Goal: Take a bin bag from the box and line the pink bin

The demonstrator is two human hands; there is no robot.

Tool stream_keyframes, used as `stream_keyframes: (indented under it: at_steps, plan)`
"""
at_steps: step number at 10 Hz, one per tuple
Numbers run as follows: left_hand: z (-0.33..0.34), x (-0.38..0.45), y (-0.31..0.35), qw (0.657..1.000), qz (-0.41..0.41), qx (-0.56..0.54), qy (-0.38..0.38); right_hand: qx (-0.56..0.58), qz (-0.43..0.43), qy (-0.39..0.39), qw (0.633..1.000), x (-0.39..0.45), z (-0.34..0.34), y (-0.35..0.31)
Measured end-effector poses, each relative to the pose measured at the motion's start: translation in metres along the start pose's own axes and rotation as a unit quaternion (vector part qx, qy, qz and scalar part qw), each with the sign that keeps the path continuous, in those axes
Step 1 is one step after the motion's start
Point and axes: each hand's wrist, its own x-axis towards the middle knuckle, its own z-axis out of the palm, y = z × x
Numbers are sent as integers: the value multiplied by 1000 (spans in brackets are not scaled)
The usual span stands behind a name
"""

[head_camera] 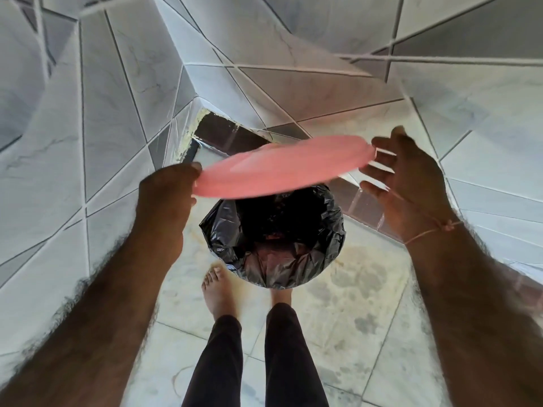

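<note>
The pink lid [282,167] is smeared by motion blur; we cannot read its rim or any surface detail, and its left edge is covered by the left hand [169,186]. The lid also hides the far side of the bin's mouth. We cannot see the bin's own pink wall anywhere: the black bin bag [273,239] folds over the rim and covers it. The bag's interior is too dark to judge depth or contents. The right foot is almost wholly hidden behind the bin; the left foot [217,289] shows. Both forearms and both legs run off the bottom edge. The right hand's fingertips [379,155] are slightly blurred.
</note>
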Motion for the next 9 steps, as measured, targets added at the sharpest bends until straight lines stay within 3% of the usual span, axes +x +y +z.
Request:
stream_keyframes:
  at_steps: [1, 2, 3, 4, 5, 6, 7, 8, 9]
  plan:
    - [-5, -15, -29, 999, -27, 15, 12, -89, 15, 22, 996, 2, -17, 27]
    - [-3, -24, -83, 994, -61, 87, -31, -157, 96, 11, 983, 1, -31, 69]
    - [9, -30, -134, 987, -53, 145, -39, -300, 45, 23, 952, -3, -32, 128]
    - [23, -28, -168, 929, 106, 351, -48, -369, 15, 6, 929, -12, -12, 167]
    - [34, -24, -178, 799, 261, 530, -115, -550, -178, -18, 816, -26, 11, 189]
    - [42, -21, -174, 718, 286, 611, -171, -620, -221, -102, 746, -32, 24, 204]
    - [41, -20, -170, 685, 276, 644, -198, -650, -177, -135, 727, -34, 23, 205]
    - [36, -22, -150, 683, 267, 646, -212, -672, -164, -154, 705, -33, 20, 189]
    - [34, -32, -117, 698, 277, 631, -193, -665, -185, -140, 710, -42, 23, 157]
